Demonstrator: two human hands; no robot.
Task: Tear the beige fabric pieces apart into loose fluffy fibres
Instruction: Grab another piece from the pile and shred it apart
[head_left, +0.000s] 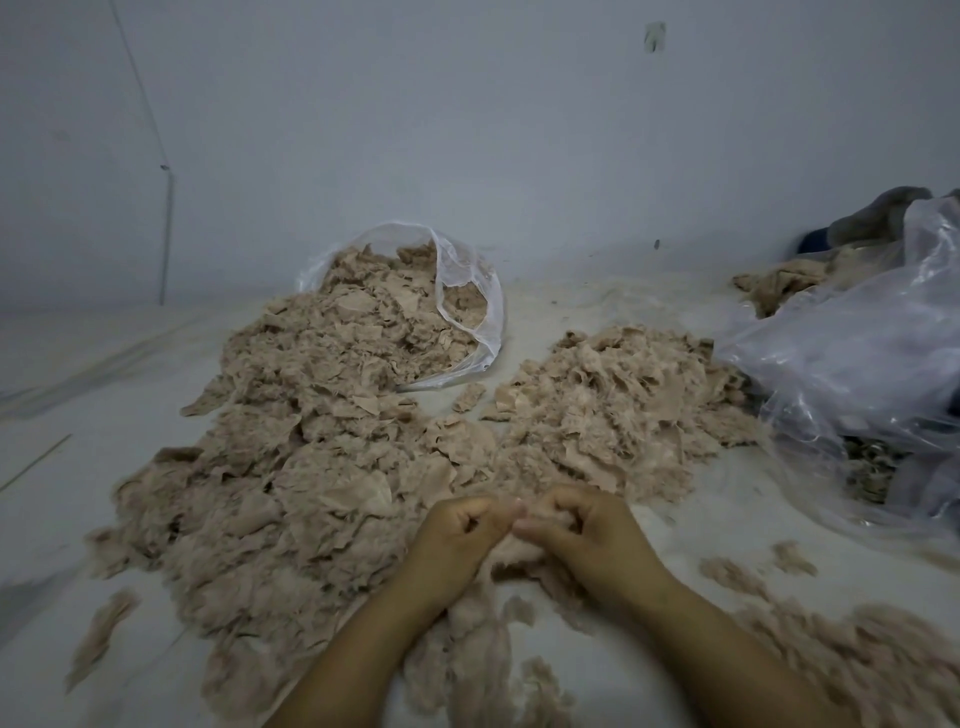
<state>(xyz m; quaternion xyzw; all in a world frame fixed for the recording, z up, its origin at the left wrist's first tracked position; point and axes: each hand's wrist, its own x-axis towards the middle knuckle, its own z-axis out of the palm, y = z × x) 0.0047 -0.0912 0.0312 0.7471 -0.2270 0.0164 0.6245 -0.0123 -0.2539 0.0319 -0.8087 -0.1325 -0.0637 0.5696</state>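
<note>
A: Hands?
B: Left hand (460, 527) and right hand (582, 525) meet at 6 o'clock, knuckles up. Fingers (498, 512) of both curl inward, tips nearly touching, pinching a small beige fabric piece (519, 545) between them, just above the floor (571, 322).
A: Rest of the fabric?
B: Large heap of scraps (291, 467) from centre out to 9 o'clock, spilling from a clear bag (467, 291) lying open at 11 o'clock. Smaller heap (618, 410) at 1 o'clock, touching the big one near the hands.
A: Fluff?
B: Loose fibres (852, 654) at 5 o'clock, more under the forearms.
A: Anything else?
B: Crumpled plastic sheet (852, 358) at 3 o'clock, partly over more cloth. Pale wall (467, 130) behind.
</note>
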